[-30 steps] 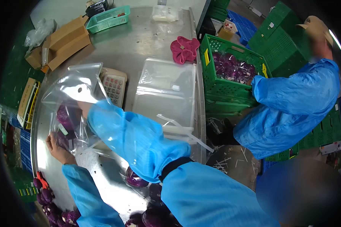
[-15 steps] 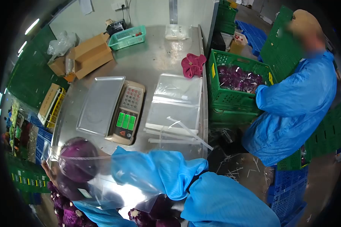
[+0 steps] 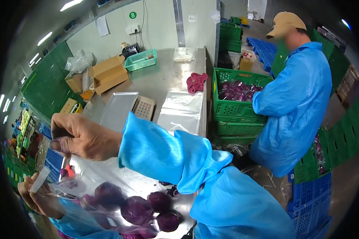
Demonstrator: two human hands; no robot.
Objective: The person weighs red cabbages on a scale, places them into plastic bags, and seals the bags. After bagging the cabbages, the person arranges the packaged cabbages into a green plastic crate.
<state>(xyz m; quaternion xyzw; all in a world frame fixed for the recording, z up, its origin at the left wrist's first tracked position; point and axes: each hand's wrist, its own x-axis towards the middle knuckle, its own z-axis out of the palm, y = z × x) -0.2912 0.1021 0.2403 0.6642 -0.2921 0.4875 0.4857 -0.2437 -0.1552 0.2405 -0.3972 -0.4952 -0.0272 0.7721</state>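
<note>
My right hand (image 3: 85, 137) is raised in front of the scale, thumb and fingers pinched together; what lies between them is too small to make out. Lower at the left, my left hand (image 3: 38, 195) has its fingers closed on a clear plastic bag (image 3: 83, 175), with a white strip (image 3: 40, 179) by the fingers. Through and beside the film show several purple cabbages (image 3: 136, 210) on the metal surface below. My right forearm in a blue sleeve partly hides the scale (image 3: 144, 108) with its metal tray (image 3: 119, 109).
Flat plastic bags (image 3: 179, 109) and a magenta cloth (image 3: 196, 83) lie on the metal table. An open cardboard box (image 3: 107, 74) and a teal basket (image 3: 141, 60) stand behind. At the right, a co-worker in blue (image 3: 297, 95) stands at a green crate (image 3: 239, 107) of bagged cabbages.
The view has tilted up. My right hand has come into sight, raised and pinched, and my left hand is now plainly visible. The bagged cabbage before the scale has left that spot.
</note>
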